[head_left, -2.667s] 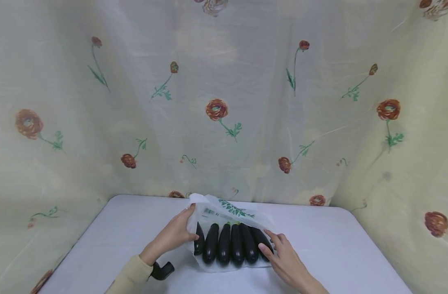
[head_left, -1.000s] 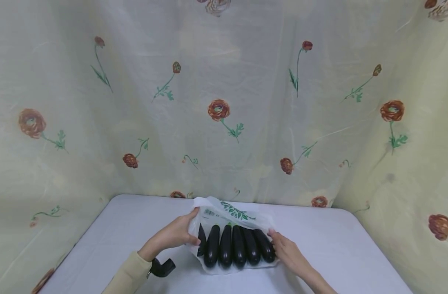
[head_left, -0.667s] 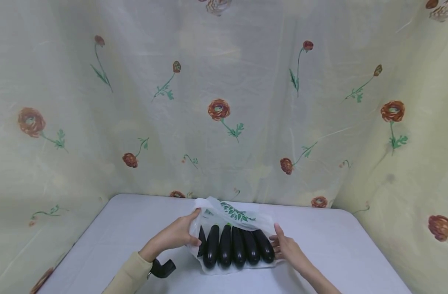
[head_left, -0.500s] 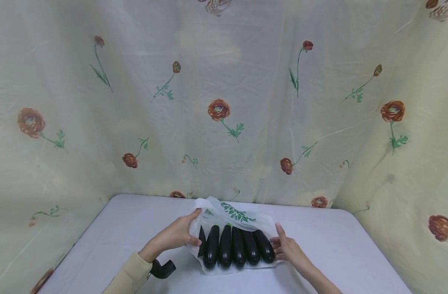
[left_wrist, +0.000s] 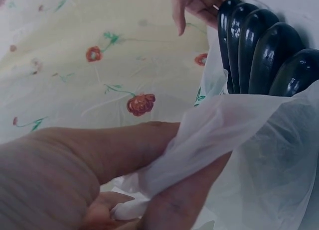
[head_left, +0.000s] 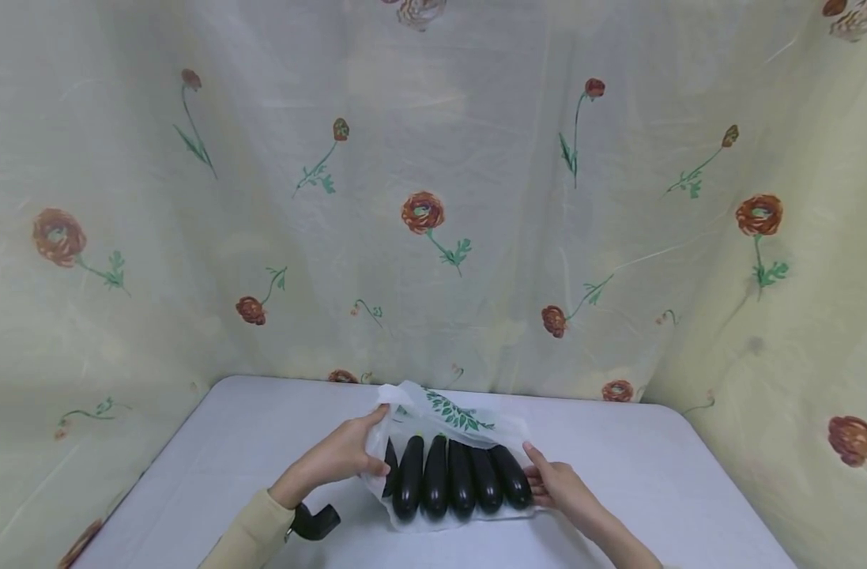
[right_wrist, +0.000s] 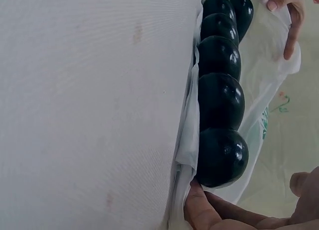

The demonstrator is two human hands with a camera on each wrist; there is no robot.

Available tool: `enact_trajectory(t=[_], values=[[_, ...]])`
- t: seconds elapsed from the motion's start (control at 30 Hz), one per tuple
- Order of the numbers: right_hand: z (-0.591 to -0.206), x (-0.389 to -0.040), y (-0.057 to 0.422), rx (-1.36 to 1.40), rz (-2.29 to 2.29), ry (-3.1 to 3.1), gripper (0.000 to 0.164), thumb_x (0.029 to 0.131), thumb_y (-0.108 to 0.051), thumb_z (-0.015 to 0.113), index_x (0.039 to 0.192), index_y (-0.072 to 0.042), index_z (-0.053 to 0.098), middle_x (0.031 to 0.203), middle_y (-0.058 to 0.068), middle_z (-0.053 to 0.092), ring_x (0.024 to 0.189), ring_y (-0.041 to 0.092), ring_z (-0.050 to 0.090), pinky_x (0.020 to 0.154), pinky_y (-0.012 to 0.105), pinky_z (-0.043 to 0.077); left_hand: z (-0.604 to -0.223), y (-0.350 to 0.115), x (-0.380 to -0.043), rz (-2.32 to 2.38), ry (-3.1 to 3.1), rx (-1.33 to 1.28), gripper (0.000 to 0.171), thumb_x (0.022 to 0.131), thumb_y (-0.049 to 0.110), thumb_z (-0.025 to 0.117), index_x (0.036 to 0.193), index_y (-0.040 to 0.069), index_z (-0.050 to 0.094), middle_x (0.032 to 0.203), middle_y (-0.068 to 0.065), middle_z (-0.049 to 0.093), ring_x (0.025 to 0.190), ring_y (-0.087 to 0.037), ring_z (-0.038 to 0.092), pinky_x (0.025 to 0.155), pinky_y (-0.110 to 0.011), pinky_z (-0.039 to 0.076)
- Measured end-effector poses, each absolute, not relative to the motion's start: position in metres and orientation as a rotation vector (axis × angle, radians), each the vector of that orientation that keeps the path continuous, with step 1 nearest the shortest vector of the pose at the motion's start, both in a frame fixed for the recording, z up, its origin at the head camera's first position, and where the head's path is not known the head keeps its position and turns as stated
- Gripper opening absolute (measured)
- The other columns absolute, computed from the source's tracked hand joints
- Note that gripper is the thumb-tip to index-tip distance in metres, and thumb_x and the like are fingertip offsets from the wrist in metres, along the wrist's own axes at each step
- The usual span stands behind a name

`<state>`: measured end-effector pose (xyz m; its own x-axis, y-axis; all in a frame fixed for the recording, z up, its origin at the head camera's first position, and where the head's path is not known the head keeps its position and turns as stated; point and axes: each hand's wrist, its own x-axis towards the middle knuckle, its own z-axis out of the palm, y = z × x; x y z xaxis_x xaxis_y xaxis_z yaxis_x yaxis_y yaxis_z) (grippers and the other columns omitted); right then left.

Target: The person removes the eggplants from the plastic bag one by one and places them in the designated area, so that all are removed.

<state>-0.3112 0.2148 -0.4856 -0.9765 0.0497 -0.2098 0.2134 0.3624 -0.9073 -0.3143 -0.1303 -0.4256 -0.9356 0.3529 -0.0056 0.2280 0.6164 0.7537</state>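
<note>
A white plastic bag (head_left: 420, 401) with a green leaf print lies on the table, its mouth facing me. Several dark, glossy eggplants (head_left: 436, 478) sit side by side inside it, rounded ends forward. My left hand (head_left: 341, 454) pinches the bag's left edge between thumb and fingers; the left wrist view shows the film (left_wrist: 219, 128) bunched in that grip. At the bag's right end, my right hand (head_left: 564, 486) touches the side with extended fingers, thumb raised apart. In the right wrist view its fingertips lie right beside the nearest eggplant (right_wrist: 222, 158), close to the table.
The white table (head_left: 277, 411) has rounded far corners. A flower-printed curtain (head_left: 490, 237) hangs behind it and along both sides. A black strap piece (head_left: 315, 521) sticks out from the left wrist, by a cream sleeve (head_left: 255, 525).
The right hand first moved from over the rightmost eggplant to the bag's right edge, then loosened its fingers there; its thumb has since lowered slightly. The left hand keeps its hold on the bag.
</note>
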Motion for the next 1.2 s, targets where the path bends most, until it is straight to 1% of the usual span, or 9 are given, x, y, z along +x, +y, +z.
enact_trajectory(t=[0.17, 0.4, 0.5, 0.6, 0.77, 0.93, 1.03, 1.2], values=[[-0.4879, -0.3136, 0.2162, 0.271, -1.665, 2.441, 0.085, 0.091, -0.063, 0.047, 0.113, 0.018, 0.058, 0.090, 0.016, 0.067, 0.076, 0.015, 0.064, 0.073, 0.031, 0.057, -0.4250, -0.1302, -0.3149, 1.214, 2.683, 0.502, 0.096, 0.073, 0.006, 0.082, 0.151, -0.001, 0.026, 0.154, -0.023, 0.032, 0.099, -0.026, 0.052, 0.062, -0.030, 0.051], [-0.4904, -0.3149, 0.2160, 0.318, -1.719, 2.385, 0.074, 0.091, -0.056, 0.055, 0.110, 0.016, 0.058, 0.086, 0.011, 0.063, 0.072, 0.013, 0.059, 0.069, 0.027, 0.055, -0.4249, -0.1301, -0.3149, 1.205, 2.692, 0.485, 0.096, 0.073, 0.006, 0.082, 0.151, 0.000, 0.026, 0.152, -0.023, 0.035, 0.092, -0.025, 0.054, 0.060, -0.031, 0.051], [-0.4912, -0.3149, 0.2159, 0.319, -1.728, 2.379, 0.069, 0.091, -0.051, 0.057, 0.109, 0.015, 0.058, 0.086, 0.011, 0.063, 0.070, 0.012, 0.059, 0.068, 0.025, 0.054, -0.4251, -0.1300, -0.3150, 1.217, 2.690, 0.470, 0.096, 0.072, 0.006, 0.082, 0.151, 0.001, 0.027, 0.151, -0.022, 0.036, 0.093, -0.025, 0.053, 0.061, -0.032, 0.052], [-0.4927, -0.3147, 0.2162, 0.329, -1.711, 2.396, 0.067, 0.091, -0.050, 0.059, 0.109, 0.014, 0.059, 0.085, 0.010, 0.064, 0.069, 0.011, 0.060, 0.066, 0.023, 0.054, -0.4252, -0.1301, -0.3150, 1.230, 2.689, 0.461, 0.097, 0.072, 0.005, 0.082, 0.151, 0.001, 0.027, 0.150, -0.022, 0.038, 0.093, -0.026, 0.053, 0.062, -0.032, 0.052], [-0.4942, -0.3150, 0.2171, 0.340, -1.664, 2.421, 0.067, 0.090, -0.051, 0.060, 0.110, 0.013, 0.061, 0.085, 0.008, 0.066, 0.069, 0.010, 0.061, 0.065, 0.024, 0.053, -0.4245, -0.1301, -0.3143, 1.220, 2.699, 0.454, 0.097, 0.072, 0.006, 0.082, 0.151, 0.001, 0.026, 0.152, -0.022, 0.036, 0.094, -0.025, 0.053, 0.065, -0.033, 0.052], [-0.4953, -0.3168, 0.2185, 0.306, -1.613, 2.449, 0.077, 0.087, -0.052, 0.063, 0.119, 0.018, 0.056, 0.094, 0.013, 0.070, 0.075, 0.012, 0.065, 0.071, 0.028, 0.056, -0.4221, -0.1292, -0.3134, 1.175, 2.723, 0.445, 0.097, 0.072, 0.007, 0.083, 0.151, 0.000, 0.027, 0.154, -0.021, 0.033, 0.100, -0.025, 0.053, 0.073, -0.036, 0.053], [-0.4958, -0.3174, 0.2183, 0.291, -1.583, 2.464, 0.082, 0.085, -0.052, 0.066, 0.123, 0.020, 0.052, 0.103, 0.017, 0.069, 0.080, 0.013, 0.066, 0.074, 0.030, 0.056, -0.4215, -0.1290, -0.3131, 1.175, 2.719, 0.440, 0.097, 0.072, 0.007, 0.083, 0.151, 0.000, 0.027, 0.154, -0.021, 0.033, 0.101, -0.025, 0.053, 0.075, -0.037, 0.053], [-0.4952, -0.3158, 0.2173, 0.293, -1.555, 2.468, 0.073, 0.082, -0.046, 0.072, 0.120, 0.015, 0.057, 0.111, 0.019, 0.066, 0.082, 0.014, 0.064, 0.077, 0.032, 0.055, -0.4218, -0.1295, -0.3129, 1.189, 2.707, 0.439, 0.097, 0.072, 0.006, 0.083, 0.151, 0.000, 0.027, 0.154, -0.021, 0.033, 0.100, -0.025, 0.052, 0.074, -0.037, 0.053]])
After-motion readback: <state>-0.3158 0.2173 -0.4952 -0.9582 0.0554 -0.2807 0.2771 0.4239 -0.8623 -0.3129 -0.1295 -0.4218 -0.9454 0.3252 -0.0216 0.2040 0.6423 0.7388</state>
